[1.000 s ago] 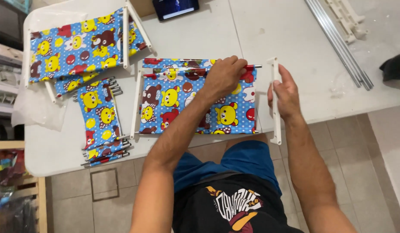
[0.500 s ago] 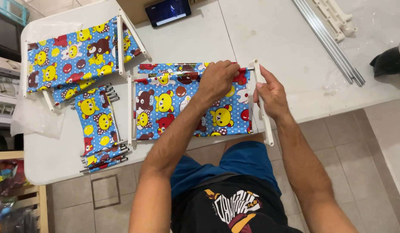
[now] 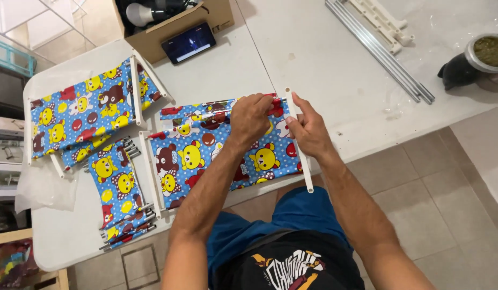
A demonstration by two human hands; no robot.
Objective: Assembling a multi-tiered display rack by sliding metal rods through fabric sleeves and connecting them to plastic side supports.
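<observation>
A blue cartoon-print fabric panel lies flat on the white table in front of me, with a white bar along its left edge. My left hand presses on the panel's top right corner, fingers curled over the fabric and a thin rod there. My right hand grips a white plastic bar that stands against the panel's right edge. The two hands are close together, almost touching.
More assembled print panels and a folded stack with rods lie at the left. A cardboard box with a phone leaning on it stands behind. Metal rods and a dark cup sit at the right.
My right hand has brought the white bar leftward from off the fabric up against the panel's right edge. My left hand has stayed on the top right corner.
</observation>
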